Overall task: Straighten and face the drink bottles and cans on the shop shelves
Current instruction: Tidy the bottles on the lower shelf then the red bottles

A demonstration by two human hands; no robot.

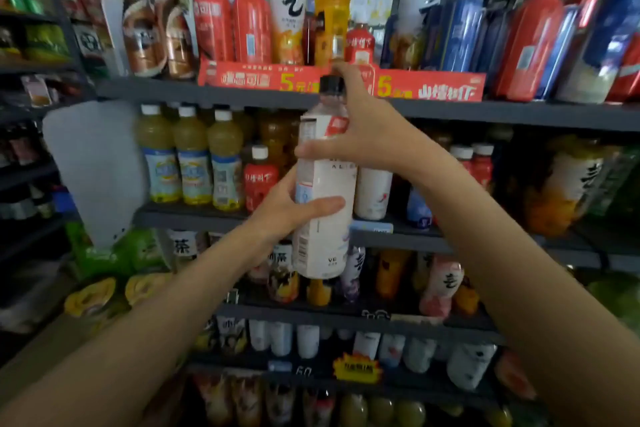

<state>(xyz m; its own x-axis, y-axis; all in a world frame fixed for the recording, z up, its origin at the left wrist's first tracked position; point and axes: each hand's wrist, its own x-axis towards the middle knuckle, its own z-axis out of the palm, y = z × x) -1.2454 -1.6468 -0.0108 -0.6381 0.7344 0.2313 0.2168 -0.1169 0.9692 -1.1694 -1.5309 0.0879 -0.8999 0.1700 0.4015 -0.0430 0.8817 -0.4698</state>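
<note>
White-bodied and black-capped, a tall bottle (325, 211) is held upright in front of the shelving, clear of every shelf edge — its cap level with the front lip of the upper shelf (242, 97), its base hanging down over the third tier. Both hands carry it in the open space ahead of the racks. The left hand (287, 208) wraps the lower body from the left side, thumb laid across the front of the label, fingers curled behind. The right hand (363, 128) reaches in from the right and grips the shoulder and neck, its thumb across the label and 1 fingertip up beside the cap. Both forearms stretch up from the bottom corners.

Behind the bottle, the middle shelf holds 3 yellow juice bottles (192, 156) at left and a small red bottle (259, 180) just beside them — a white bottle (373, 194) stands to the right. On the upper shelf, red bottles (232, 21) and an orange bottle (331, 7) stand behind a red price strip (429, 87).
</note>
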